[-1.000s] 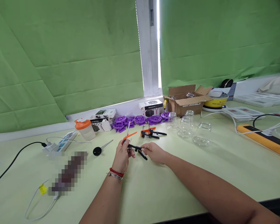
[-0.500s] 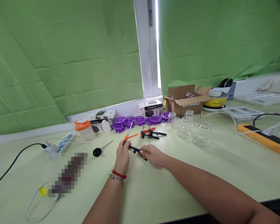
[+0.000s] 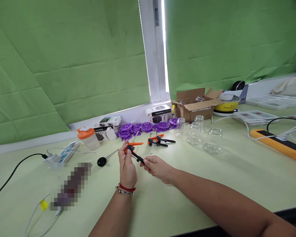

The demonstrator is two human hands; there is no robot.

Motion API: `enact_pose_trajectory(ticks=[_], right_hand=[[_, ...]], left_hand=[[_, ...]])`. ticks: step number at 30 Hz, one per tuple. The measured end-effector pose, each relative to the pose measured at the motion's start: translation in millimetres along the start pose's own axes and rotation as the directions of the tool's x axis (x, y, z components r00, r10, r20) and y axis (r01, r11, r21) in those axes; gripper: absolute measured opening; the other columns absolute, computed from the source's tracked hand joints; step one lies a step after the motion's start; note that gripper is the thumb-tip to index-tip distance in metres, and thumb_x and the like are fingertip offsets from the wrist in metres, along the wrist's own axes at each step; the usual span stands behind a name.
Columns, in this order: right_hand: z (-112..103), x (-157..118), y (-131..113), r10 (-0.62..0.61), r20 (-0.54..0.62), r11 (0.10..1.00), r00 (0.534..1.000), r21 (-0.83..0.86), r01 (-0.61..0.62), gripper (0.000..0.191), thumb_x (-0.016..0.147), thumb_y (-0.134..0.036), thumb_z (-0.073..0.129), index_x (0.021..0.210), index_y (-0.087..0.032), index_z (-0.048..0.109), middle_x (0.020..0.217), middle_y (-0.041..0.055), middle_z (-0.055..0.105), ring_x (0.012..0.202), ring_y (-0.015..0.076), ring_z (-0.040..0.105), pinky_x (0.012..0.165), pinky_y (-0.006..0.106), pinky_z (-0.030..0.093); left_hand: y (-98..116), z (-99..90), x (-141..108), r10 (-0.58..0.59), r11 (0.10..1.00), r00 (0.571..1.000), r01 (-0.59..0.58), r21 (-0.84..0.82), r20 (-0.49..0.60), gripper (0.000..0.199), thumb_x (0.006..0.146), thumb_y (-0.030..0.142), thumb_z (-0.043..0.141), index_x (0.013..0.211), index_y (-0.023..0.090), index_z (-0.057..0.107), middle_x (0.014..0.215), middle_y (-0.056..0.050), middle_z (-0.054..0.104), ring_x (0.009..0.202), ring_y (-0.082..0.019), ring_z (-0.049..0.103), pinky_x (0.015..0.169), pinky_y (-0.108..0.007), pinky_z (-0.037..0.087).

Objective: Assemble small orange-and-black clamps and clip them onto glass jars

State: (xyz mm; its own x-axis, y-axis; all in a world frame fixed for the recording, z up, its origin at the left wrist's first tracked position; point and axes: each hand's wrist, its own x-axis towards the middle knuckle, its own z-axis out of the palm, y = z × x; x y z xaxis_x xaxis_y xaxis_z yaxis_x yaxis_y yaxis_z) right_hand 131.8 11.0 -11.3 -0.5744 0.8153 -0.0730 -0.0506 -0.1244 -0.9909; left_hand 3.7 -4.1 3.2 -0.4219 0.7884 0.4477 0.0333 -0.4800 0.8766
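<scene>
Gripping the top of a black and orange tool (image 3: 134, 153), the left hand (image 3: 128, 169) has its thumb and fingers closed on it, and they hide part of it. The right hand (image 3: 158, 167) pinches the low end, so its tip is hard to see. The tool slants between them, over the pale green table (image 3: 158, 204). Big blurry squares hide a long dark thing (image 3: 72, 186) on the left (I can't tell what it is). The front edge of the table is partly cut off. Two more orange and black tools (image 3: 160, 141) lie past the hands, near flat purple rings (image 3: 146, 127) with holes and smooth, round see-through jars (image 3: 194, 133).
</scene>
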Motion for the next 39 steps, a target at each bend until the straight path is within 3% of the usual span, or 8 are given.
enact_pose_trajectory(ticks=[4, 9, 14, 20, 27, 32, 35, 39], right_hand=[[-2, -6, -11, 0.078, 0.069, 0.980, 0.995, 0.176, -0.089, 0.027, 0.085, -0.041, 0.051, 0.082, -0.015, 0.056, 0.058, -0.0063, 0.038, 0.045, 0.0047, 0.022, 0.046, 0.022, 0.013], [-6, -9, -17, 0.066, 0.176, 0.949, 0.982, 0.294, -0.117, 0.029, 0.085, -0.043, 0.053, 0.081, -0.014, 0.055, 0.056, -0.0077, 0.034, 0.043, 0.0037, 0.022, 0.046, 0.022, 0.010], [-5, -10, -15, 0.059, 0.236, 0.937, 0.970, 0.323, -0.135, 0.032, 0.085, -0.045, 0.054, 0.082, -0.014, 0.057, 0.055, -0.0075, 0.034, 0.042, 0.0033, 0.024, 0.045, 0.022, 0.011], [-5, -11, -14, 0.063, 0.233, 0.927, 0.971, 0.348, -0.143, 0.032, 0.086, -0.044, 0.053, 0.083, -0.013, 0.058, 0.055, -0.0071, 0.035, 0.041, 0.0031, 0.023, 0.044, 0.022, 0.012], [-4, -12, -13, 0.067, 0.235, 0.901, 0.970, 0.404, -0.161, 0.030, 0.088, -0.042, 0.051, 0.083, -0.013, 0.058, 0.053, -0.0070, 0.036, 0.041, 0.0030, 0.024, 0.044, 0.021, 0.012], [-5, -10, -14, 0.093, 0.194, 0.881, 0.977, 0.441, -0.171, 0.027, 0.088, -0.038, 0.050, 0.082, -0.013, 0.058, 0.052, -0.0071, 0.037, 0.040, 0.0032, 0.025, 0.043, 0.021, 0.012], [-6, -10, -18, 0.111, 0.180, 0.880, 0.977, 0.439, -0.181, 0.023, 0.086, -0.036, 0.052, 0.077, -0.015, 0.054, 0.050, -0.0074, 0.037, 0.039, 0.0034, 0.024, 0.042, 0.021, 0.010], [-10, -11, -25, 0.147, 0.155, 0.897, 0.977, 0.395, -0.198, 0.024, 0.083, -0.037, 0.055, 0.072, -0.015, 0.053, 0.044, -0.0085, 0.035, 0.037, 0.0037, 0.022, 0.042, 0.021, 0.010]], left_hand=[[3, -1.8, 0, 0.054, 0.997, 0.998, -0.056, 0.046, 0.037, 0.029, 0.091, 0.031, 0.043, 0.117, 0.024, 0.051, 0.139, -0.006, 0.040, 0.135, -0.017, 0.029, 0.111, -0.033, 0.025], [19, -0.2, -4, 0.131, 0.986, 0.984, -0.142, 0.089, 0.121, 0.038, 0.090, 0.030, 0.047, 0.126, 0.024, 0.040, 0.143, -0.007, 0.035, 0.134, -0.019, 0.031, 0.112, -0.035, 0.022], [17, -2.3, -1, 0.192, 0.976, 0.976, -0.201, 0.082, 0.106, 0.026, 0.088, 0.031, 0.051, 0.111, 0.023, 0.042, 0.143, -0.011, 0.036, 0.134, -0.021, 0.033, 0.108, -0.041, 0.028], [11, -10.1, 5, 0.175, 0.915, 0.978, -0.205, 0.348, 0.116, 0.036, 0.085, 0.033, 0.056, 0.119, 0.024, 0.051, 0.118, -0.008, 0.055, 0.109, -0.020, 0.052, 0.096, -0.037, 0.040], [10, -8.7, 5, 0.231, 0.819, 0.953, -0.299, 0.490, 0.195, 0.036, 0.089, 0.032, 0.048, 0.124, 0.025, 0.046, 0.115, -0.007, 0.052, 0.105, -0.018, 0.051, 0.094, -0.035, 0.040], [1, -8.1, 7, 0.300, 0.709, 0.921, -0.390, 0.588, 0.250, 0.041, 0.090, 0.032, 0.044, 0.130, 0.022, 0.041, 0.122, -0.010, 0.050, 0.116, -0.022, 0.045, 0.100, -0.043, 0.035], [-1, -8.5, 6, 0.315, 0.645, 0.896, -0.444, 0.622, 0.314, 0.059, 0.084, 0.040, 0.053, 0.136, 0.020, 0.032, 0.130, -0.013, 0.045, 0.121, -0.026, 0.041, 0.103, -0.049, 0.032], [2, -7.7, 3, 0.289, 0.575, 0.869, -0.493, 0.653, 0.401, 0.104, 0.061, 0.054, 0.072, 0.142, 0.017, 0.019, 0.136, -0.017, 0.038, 0.124, -0.034, 0.036, 0.102, -0.055, 0.031]])
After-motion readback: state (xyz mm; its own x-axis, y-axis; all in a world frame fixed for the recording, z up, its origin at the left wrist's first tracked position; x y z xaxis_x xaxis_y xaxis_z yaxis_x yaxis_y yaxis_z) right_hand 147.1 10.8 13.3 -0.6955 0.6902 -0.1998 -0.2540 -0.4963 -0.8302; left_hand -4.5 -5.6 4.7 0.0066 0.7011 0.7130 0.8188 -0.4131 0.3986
